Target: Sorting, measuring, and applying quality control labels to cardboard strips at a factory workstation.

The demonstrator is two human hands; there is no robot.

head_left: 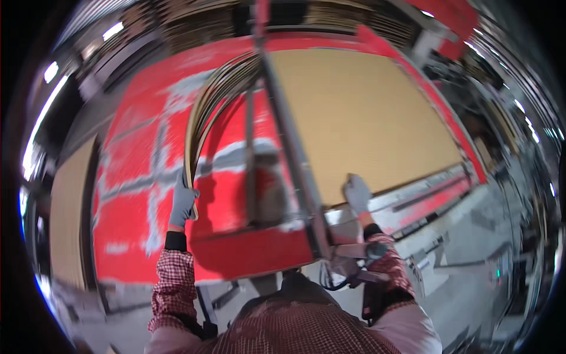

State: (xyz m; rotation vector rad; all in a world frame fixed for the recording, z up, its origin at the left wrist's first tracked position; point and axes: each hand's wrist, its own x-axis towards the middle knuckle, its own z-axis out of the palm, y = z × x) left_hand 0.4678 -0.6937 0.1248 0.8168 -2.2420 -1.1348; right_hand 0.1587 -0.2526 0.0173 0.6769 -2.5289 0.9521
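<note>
Stack of thin brown cardboard sheets (206,112): stands on edge, bowed in an arc. Flat tan cardboard sheet (365,112): lies face-up on the red surface (135,177).

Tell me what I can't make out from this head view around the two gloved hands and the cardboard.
- Left hand: grips the bowed cardboard stack; sheet count lost to motion blur.
- Right hand: lies on the flat cardboard sheet; its palm hides what is under it.
- Metal rail: crosses the sheets, hiding where they meet.
- Red machine bed: surface smeared by blur.
- Top rim: stacks bent, too small.
</note>
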